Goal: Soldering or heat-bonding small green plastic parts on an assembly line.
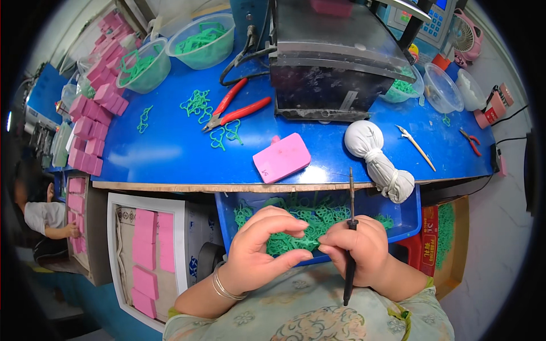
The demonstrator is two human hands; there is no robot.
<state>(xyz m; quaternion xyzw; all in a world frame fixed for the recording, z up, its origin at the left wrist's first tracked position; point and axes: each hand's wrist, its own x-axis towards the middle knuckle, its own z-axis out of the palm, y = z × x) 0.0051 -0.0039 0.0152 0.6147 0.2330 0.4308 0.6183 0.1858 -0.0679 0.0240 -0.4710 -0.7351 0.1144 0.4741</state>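
Low in the frame's centre, the left hand (259, 247) and right hand (358, 250) meet, fingertips pinched together on a small green wax piece (310, 243). The right hand also clamps a thin dark tool (350, 238), upright, its tip reaching the tabletop's (170, 153) front edge. Just behind the hands sits an open blue bin (406, 219) of green pieces, tucked under that edge. On the tabletop, a pink block (282, 157) lies near the edge at centre, a white cloth bundle (378, 159) overhangs it at right, and red cutters (233, 111) lie farther back. Open blue surface spreads left of the block.
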